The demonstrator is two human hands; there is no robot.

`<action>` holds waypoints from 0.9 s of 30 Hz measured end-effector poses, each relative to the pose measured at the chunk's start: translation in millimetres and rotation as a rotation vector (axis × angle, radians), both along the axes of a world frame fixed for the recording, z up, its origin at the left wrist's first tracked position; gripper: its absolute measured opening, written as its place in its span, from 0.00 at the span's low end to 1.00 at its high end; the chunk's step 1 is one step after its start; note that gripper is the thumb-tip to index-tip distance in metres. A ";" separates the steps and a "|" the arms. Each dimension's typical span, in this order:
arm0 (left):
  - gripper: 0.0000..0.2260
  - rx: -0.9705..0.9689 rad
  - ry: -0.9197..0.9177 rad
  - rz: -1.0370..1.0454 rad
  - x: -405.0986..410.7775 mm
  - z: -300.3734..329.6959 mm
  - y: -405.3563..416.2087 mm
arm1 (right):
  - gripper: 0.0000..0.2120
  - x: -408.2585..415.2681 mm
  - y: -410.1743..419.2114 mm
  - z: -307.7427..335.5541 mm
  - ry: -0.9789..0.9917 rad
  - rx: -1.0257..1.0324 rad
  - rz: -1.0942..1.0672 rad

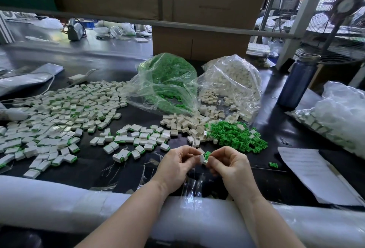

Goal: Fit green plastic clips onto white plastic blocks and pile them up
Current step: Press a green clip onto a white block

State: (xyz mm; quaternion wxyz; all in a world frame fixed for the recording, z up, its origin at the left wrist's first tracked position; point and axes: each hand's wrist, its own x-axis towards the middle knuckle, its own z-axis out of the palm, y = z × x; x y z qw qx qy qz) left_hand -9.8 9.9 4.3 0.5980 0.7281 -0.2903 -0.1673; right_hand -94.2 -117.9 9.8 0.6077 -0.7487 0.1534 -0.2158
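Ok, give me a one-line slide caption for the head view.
Left hand holds a white block while right hand presses in a green clip, finished pieces piled alongside.

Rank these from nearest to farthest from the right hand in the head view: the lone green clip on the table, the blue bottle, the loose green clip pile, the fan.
From the right hand:
1. Lone green clip, just to its right on the table.
2. Loose green clip pile, beyond it, slightly right.
3. Blue bottle, far right, standing.
4. Fan, top right, behind the bottle.

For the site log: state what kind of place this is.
Probably a small factory assembly bench. Clear bags of green clips and white blocks spill onto the table, a large spread of finished pieces lies at left, and cardboard cartons stand behind.
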 end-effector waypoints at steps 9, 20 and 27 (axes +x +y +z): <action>0.06 -0.029 -0.025 0.056 -2.6 1.8 2.0 | 0.06 0.8 -0.5 1.0 -0.029 -0.047 -0.065; 0.10 -0.034 -0.039 0.012 -4.1 0.6 0.3 | 0.09 0.3 -1.1 0.2 -0.044 -0.091 -0.026; 0.04 0.007 -0.022 -0.012 -3.8 0.0 -0.2 | 0.09 0.1 0.5 1.2 -0.034 -0.095 0.013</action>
